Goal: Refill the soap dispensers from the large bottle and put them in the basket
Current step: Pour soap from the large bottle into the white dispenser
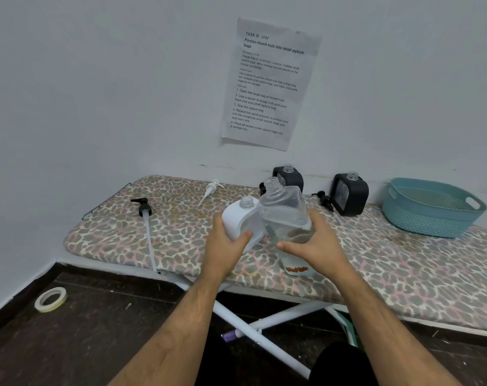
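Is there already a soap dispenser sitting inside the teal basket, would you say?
No, the teal basket shows only its own mesh floor, and both black dispensers stand outside it on the board.

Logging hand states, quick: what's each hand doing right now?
Left hand: holds the white dispenser.
Right hand: grips the large clear bottle, uncapped.

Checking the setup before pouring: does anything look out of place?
Yes. The wall sheet describes portioning mixed nuts, not soap refilling. A tape roll lies on the floor.
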A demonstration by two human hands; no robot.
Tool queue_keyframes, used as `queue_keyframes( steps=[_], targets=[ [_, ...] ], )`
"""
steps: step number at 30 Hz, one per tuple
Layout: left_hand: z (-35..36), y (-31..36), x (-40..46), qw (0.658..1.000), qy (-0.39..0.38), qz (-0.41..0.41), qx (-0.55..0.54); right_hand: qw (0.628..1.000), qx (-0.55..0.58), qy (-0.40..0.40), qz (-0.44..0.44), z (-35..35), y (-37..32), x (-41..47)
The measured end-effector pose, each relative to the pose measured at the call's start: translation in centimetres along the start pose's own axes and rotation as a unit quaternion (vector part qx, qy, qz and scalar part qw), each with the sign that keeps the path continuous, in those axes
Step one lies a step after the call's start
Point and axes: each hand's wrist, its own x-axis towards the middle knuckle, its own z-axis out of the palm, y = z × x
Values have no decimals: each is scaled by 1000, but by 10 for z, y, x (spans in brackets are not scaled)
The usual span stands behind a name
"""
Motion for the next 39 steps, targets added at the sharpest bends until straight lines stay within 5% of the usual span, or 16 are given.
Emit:
queue_keyframes(
  steps=[39],
  targets=[
    [-6,-5,1,998,-27,0,-56,965,-231,-120,-9,-31,-13,21]
  ],
)
